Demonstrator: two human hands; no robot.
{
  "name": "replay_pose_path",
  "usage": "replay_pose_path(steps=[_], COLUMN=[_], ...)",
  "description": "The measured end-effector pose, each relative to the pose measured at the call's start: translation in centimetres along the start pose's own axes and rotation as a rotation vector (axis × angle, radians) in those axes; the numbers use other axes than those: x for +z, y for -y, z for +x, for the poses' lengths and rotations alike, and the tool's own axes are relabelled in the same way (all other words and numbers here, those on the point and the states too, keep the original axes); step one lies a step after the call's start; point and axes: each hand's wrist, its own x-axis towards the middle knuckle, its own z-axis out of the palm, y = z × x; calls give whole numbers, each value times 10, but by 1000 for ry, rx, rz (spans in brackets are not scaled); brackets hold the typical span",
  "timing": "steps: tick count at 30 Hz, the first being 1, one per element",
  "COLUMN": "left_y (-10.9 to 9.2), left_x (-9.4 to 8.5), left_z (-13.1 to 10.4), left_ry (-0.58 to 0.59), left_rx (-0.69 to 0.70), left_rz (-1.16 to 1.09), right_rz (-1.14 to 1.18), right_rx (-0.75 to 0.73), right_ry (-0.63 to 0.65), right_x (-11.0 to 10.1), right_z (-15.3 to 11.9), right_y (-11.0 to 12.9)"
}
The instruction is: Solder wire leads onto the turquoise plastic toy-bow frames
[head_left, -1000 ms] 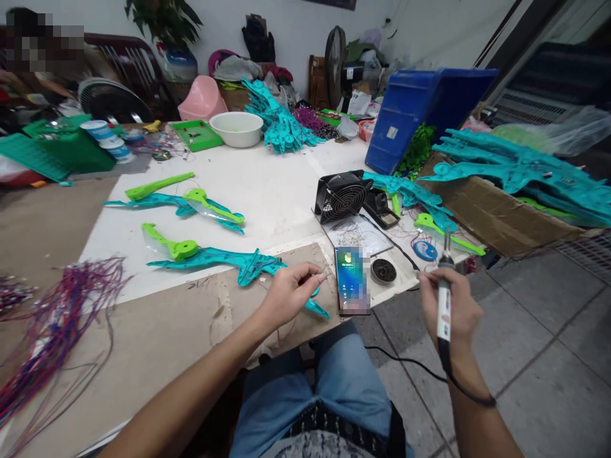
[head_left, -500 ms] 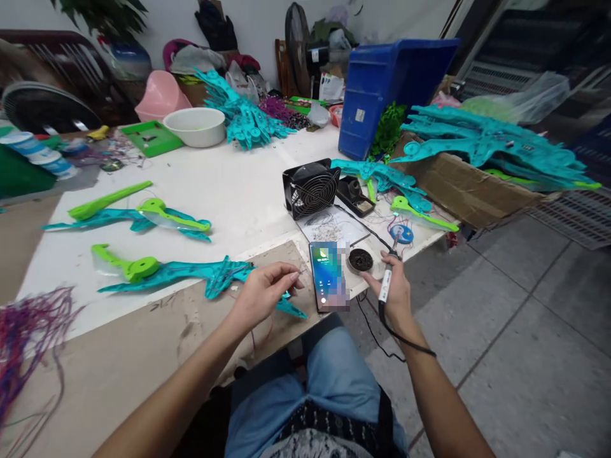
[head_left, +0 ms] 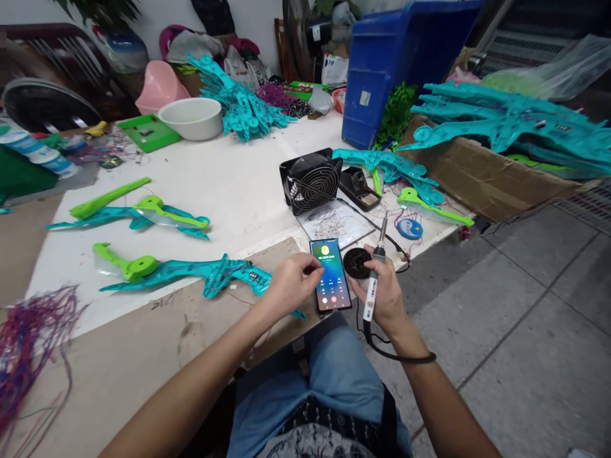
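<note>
A phone (head_left: 333, 280) with a lit call screen lies at the table's front edge. Over its left side is my left hand (head_left: 296, 280), fingers pinched together; whatever they hold is too small to make out. My right hand (head_left: 386, 296) grips a soldering iron (head_left: 371, 294), its tip pointing up and away. The fingers of that hand are beside a round tin (head_left: 356, 262) of dark material. Partly behind my left wrist lies a teal plastic part (head_left: 214, 275) with a bright green piece (head_left: 142, 268) at its left end.
A black fan (head_left: 312, 183) stands behind the phone, beside an iron stand (head_left: 359, 189). A solder reel (head_left: 409, 228) lies to the right. Further back are a blue bin (head_left: 370, 83) and a cardboard box (head_left: 491, 181) under teal parts. Wires (head_left: 33, 350) lie at the left.
My left hand has moved right to the phone. My right hand has shifted slightly left, and the iron's tip has left the solder reel. The phone screen now shows a call display.
</note>
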Motion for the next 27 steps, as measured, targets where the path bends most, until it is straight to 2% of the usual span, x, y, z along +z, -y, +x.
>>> replay_pose_path(steps=[3,6,18,22,25,27], left_y=[-9,-12,-18,-11,0,8], left_x=[4,7,14,4,-18,-35], left_z=[3,4,9,6,-1,-9], left_ry=[6,-5,-18,-38,-115,-171], left_rx=[31,8,-62,-48,-69,-97], left_rz=[68,125,166,17,-132,-216], right_rz=[36,35,21,7,-64,-115], right_rx=[-77,-116,-137,-60,69,156], right_ry=[55,68,70,6,-54,-48], right_x=[-5,-6,-7,-7,-6,-4], right_z=[9,13,11,7,-3,-12], right_y=[21,32,38,22,-7,-28])
